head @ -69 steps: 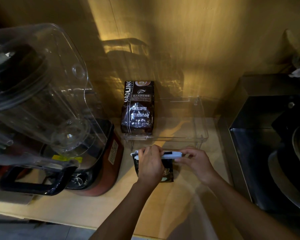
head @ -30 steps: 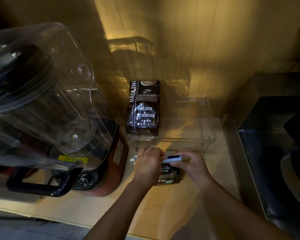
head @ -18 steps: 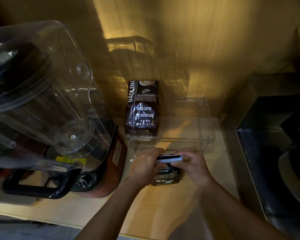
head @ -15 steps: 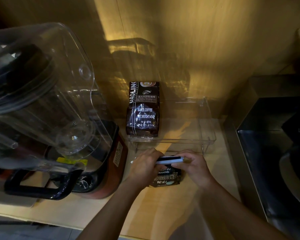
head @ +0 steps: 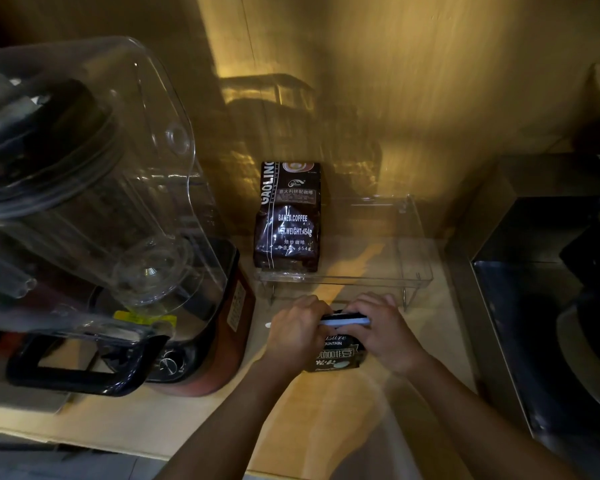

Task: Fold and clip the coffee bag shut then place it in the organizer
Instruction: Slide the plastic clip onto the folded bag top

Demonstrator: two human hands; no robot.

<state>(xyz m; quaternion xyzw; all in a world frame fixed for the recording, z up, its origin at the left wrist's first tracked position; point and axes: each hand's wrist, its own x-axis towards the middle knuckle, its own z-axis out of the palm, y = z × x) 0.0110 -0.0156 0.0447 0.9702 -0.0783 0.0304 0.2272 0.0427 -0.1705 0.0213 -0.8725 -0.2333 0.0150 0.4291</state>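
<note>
A small dark coffee bag (head: 336, 355) with white lettering lies on the wooden counter just in front of the clear organizer (head: 420, 271). A white clip (head: 347, 321) runs across its folded top. My left hand (head: 297, 336) grips the clip's left end and the bag's top. My right hand (head: 387, 332) pinches the clip's right end. The bag's top edge is hidden under my fingers. A larger dark coffee bag (head: 288, 218) stands upright in the organizer's left part.
A big blender with a clear jug (head: 84, 188) and red base (head: 222, 341) fills the left side. A dark metal sink (head: 551, 306) lies to the right. The wooden wall rises right behind the organizer, whose right part holds nothing.
The small bag has tipped toward me so its printed front now shows. Both hands stay on the clip and have pressed closer together over the bag's top.
</note>
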